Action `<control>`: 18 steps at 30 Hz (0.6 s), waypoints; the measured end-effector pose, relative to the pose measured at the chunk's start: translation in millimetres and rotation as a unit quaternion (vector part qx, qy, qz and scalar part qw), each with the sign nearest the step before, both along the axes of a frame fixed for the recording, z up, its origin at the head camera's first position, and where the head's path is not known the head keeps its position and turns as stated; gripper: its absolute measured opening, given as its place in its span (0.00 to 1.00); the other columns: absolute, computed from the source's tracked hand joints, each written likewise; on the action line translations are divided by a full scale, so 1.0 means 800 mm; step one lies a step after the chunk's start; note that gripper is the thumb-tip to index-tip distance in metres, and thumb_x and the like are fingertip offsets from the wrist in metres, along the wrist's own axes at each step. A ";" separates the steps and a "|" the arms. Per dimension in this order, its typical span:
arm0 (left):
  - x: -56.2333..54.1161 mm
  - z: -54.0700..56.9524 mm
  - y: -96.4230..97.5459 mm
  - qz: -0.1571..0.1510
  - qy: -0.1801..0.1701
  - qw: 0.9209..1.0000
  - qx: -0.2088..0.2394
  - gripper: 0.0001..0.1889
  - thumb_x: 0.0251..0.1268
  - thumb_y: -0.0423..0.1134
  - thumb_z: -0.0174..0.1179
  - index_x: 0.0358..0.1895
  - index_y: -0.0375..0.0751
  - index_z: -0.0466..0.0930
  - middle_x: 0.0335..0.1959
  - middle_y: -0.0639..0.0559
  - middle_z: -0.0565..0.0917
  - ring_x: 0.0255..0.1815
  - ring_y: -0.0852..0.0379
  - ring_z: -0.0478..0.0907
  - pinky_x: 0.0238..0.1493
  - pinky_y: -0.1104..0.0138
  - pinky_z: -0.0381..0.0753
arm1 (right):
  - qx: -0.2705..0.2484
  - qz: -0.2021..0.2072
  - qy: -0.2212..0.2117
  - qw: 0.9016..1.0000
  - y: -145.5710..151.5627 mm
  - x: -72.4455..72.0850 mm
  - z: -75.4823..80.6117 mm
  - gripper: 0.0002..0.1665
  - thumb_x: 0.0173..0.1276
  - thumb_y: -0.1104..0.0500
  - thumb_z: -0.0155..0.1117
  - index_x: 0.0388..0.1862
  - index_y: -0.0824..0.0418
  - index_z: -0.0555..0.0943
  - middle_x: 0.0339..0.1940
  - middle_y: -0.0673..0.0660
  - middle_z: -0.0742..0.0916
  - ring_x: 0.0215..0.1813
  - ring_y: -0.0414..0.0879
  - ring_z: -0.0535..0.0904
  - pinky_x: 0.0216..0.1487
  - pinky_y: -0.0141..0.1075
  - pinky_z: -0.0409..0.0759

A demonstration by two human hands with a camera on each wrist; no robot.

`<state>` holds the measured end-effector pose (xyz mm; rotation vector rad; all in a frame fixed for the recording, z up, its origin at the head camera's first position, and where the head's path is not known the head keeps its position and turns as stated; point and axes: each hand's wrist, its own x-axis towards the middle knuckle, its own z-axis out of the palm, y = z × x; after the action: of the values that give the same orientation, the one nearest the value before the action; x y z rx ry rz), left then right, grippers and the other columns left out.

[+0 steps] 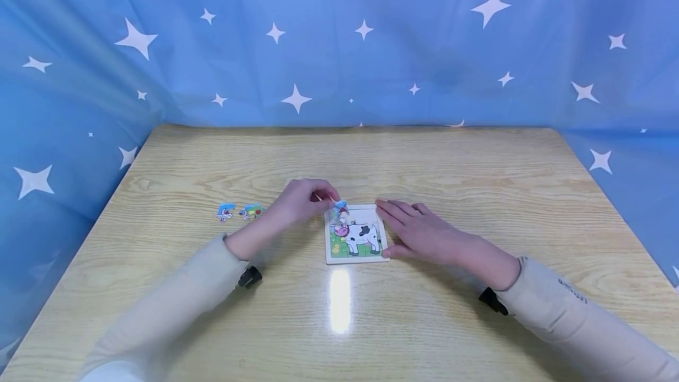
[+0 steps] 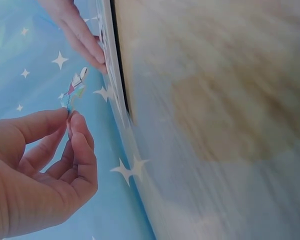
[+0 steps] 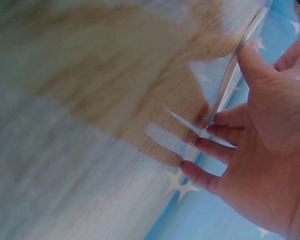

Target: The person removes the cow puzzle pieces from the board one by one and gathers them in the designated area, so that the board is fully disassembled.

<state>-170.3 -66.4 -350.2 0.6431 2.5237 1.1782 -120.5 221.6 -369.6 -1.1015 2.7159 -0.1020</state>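
A square jigsaw puzzle board [image 1: 356, 262] with a pale rim lies flat in the middle of the table, partly filled with a cow picture. Its top right part shows bare backing. My left hand [image 1: 303, 200] pinches a small jigsaw piece [image 2: 76, 91] by its edge between thumb and fingertips, over the board's upper left part. Blue and red print shows on the piece. At the board's right side, my right hand [image 1: 421, 233] spans the edge, its fairly straight fingers touching the top right corner and the thumb near the bottom right corner.
Two loose jigsaw pieces, one blue and white [image 1: 226, 211] and one colourful [image 1: 251, 211], lie left of the board, behind my left forearm. The wooden table [image 1: 451, 164] ends at a blue star-patterned curtain [image 1: 339, 58]. A bright reflection falls in front of the board.
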 end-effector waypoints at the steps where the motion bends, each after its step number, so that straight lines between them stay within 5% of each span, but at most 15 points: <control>1: 0.000 0.000 -0.002 0.003 -0.004 1.000 0.001 0.05 0.72 0.31 0.62 0.44 0.39 0.87 0.36 0.50 0.85 0.35 0.55 0.77 0.40 0.67 0.77 | -0.001 -0.001 -0.002 1.000 0.000 0.000 0.000 0.52 0.75 0.35 0.58 0.81 0.68 0.56 0.82 0.65 0.59 0.80 0.62 0.56 0.71 0.65 0.62; 18: 0.001 0.003 -0.030 0.040 -0.023 0.999 -0.005 0.07 0.73 0.32 0.61 0.46 0.36 0.87 0.42 0.46 0.86 0.41 0.51 0.80 0.44 0.62 0.80 | -0.007 0.003 -0.003 1.000 0.002 0.000 -0.002 0.52 0.76 0.35 0.57 0.81 0.69 0.55 0.83 0.65 0.59 0.81 0.63 0.55 0.71 0.66 0.60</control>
<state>-169.9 -90.4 -348.0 0.5104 2.5372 1.1928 -120.2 223.1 -370.9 -1.1106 2.7114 -0.1244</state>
